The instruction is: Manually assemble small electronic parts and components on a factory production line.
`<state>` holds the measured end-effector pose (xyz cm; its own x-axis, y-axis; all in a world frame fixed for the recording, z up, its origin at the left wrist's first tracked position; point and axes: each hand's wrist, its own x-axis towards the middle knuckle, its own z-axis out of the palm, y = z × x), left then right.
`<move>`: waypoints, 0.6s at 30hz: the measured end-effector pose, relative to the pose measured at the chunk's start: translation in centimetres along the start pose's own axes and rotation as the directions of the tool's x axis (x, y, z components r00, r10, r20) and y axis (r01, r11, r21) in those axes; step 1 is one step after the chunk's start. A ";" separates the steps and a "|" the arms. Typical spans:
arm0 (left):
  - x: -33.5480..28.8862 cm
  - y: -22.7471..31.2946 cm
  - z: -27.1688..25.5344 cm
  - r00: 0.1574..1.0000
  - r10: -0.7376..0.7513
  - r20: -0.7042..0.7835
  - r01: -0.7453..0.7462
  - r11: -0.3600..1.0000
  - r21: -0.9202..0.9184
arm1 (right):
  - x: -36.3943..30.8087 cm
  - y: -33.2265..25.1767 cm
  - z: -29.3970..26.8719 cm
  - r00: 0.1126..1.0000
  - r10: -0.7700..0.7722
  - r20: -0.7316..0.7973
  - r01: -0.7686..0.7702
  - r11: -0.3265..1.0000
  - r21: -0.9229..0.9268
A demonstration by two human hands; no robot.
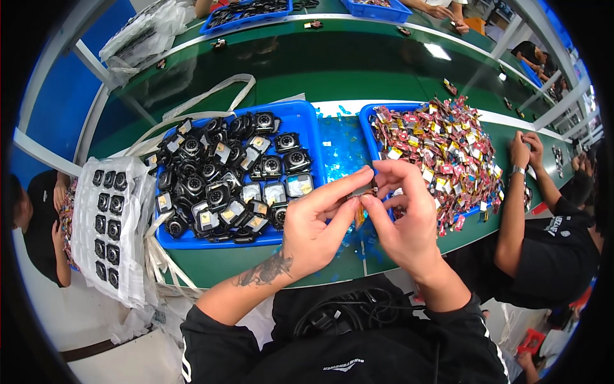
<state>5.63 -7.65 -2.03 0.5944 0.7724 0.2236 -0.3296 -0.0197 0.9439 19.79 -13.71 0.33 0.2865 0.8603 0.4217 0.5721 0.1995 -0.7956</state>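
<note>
Between the two trays, near the table's front edge, my left hand and my right hand meet, fingertips closed on one small dark part. An orange-yellow tab shows below the fingertips; my fingers hide most of the part, so its kind cannot be made out. Left of my hands, a blue tray holds a heap of black smartwatch cases, some showing pale rectangular faces. To the right, a second blue tray is piled with small flat red, yellow and silver pieces.
Scraps of blue film litter the table between the trays. A white packing tray with rows of watch cases stands at far left. Beyond runs a green conveyor belt carrying scattered parts. A co-worker's arm is close on the right.
</note>
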 end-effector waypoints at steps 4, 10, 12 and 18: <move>0.1 -0.6 0.0 0.994 0.095 -0.047 -0.096 0.995 -0.015 | 0.5 -0.2 0.7 0.998 -0.061 0.030 0.062 0.998 -0.005; 0.4 -0.2 -0.1 0.980 -0.048 -0.192 0.058 0.997 0.045 | 8.7 0.3 -0.4 0.962 0.093 0.257 -0.032 0.972 -0.234; 0.0 -0.7 -0.2 0.981 0.103 -0.163 -0.067 0.974 0.216 | 14.7 3.2 0.1 0.944 0.050 0.326 0.019 0.979 -0.205; 0.1 -2.4 -0.8 0.621 0.656 0.428 -0.661 0.146 0.736 | 24.7 14.6 3.5 0.865 0.419 0.275 -0.226 0.816 -0.532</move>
<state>5.89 -7.07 -4.44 0.4671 0.1951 0.8624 0.0988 -0.9808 0.1684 32.56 12.15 -2.42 0.2761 0.9571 -0.0883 0.8112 -0.2813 -0.5127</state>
